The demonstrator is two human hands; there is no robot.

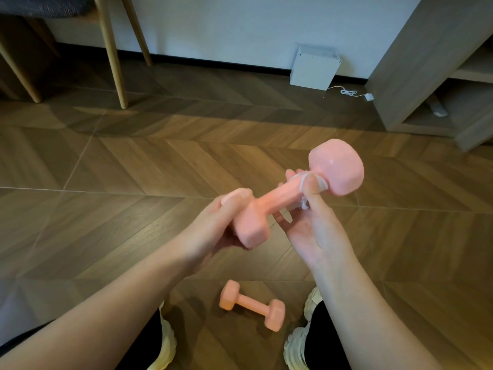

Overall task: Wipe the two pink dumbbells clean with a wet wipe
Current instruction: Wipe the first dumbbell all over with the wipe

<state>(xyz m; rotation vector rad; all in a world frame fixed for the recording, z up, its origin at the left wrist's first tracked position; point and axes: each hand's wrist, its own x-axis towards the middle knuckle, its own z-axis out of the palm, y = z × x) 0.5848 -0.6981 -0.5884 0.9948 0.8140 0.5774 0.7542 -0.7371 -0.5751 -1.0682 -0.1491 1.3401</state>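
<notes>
Dim warm light, soft blur, wide-angle bowing at edges

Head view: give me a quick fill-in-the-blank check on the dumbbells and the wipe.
The right hand pinches the wet wipe round the ____ of the raised dumbbell.
The left hand grips that dumbbell's ____ (near/far) head.
The other dumbbell lies on the ____ between the shoes.
Missing: handle; near; floor.

White box (313, 69) and cable (349, 92) by wall (226, 22), chair legs (114, 54) left
</notes>
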